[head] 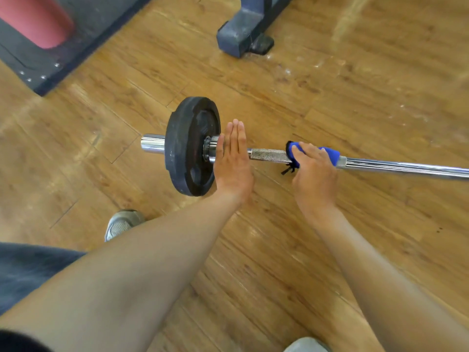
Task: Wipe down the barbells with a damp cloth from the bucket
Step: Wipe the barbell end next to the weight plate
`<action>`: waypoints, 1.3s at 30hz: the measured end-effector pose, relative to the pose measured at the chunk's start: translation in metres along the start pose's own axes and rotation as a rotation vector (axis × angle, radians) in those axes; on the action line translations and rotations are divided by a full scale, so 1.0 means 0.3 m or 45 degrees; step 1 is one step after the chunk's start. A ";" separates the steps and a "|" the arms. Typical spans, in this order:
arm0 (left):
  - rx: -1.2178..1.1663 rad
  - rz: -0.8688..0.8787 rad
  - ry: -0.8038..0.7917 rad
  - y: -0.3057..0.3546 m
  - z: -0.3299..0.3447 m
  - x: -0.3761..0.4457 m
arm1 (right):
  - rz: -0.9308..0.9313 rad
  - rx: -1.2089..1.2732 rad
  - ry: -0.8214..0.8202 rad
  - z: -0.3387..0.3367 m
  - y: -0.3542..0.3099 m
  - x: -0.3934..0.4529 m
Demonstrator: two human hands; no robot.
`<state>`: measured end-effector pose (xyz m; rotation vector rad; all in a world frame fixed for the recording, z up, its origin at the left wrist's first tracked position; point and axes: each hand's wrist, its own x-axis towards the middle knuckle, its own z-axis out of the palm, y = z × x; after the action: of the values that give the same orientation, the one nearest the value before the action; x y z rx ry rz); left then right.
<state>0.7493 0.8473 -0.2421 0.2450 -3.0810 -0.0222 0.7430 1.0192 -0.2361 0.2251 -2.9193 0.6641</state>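
A chrome barbell (396,166) lies across the wooden floor with a black weight plate (186,148) on its left end. My left hand (232,158) is flat with straight fingers, its palm over the bar just right of the plate's collar. My right hand (313,168) grips a blue cloth (330,152) wrapped round the bar beside the knurled section (269,155). A black tag hangs from the cloth. No bucket is in view.
A grey metal rack foot (241,29) stands on the floor behind the barbell. A dark rubber mat (83,29) with a red padded object (35,19) lies at the top left. My grey shoe (121,223) is below the plate.
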 end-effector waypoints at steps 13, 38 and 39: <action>-0.159 0.155 -0.117 0.008 -0.023 0.360 | -0.155 -0.233 -0.189 -0.010 -0.034 0.281; 0.342 0.773 -0.134 0.029 0.000 1.053 | 0.061 -0.273 -0.160 0.155 -0.070 0.821; 0.346 0.790 -0.136 0.031 0.000 1.074 | 0.136 -0.270 -0.132 0.148 -0.044 0.831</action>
<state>0.4300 0.8056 -0.2260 -0.7250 -3.1045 0.4169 0.4968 0.9596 -0.2284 0.0829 -3.0897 0.3612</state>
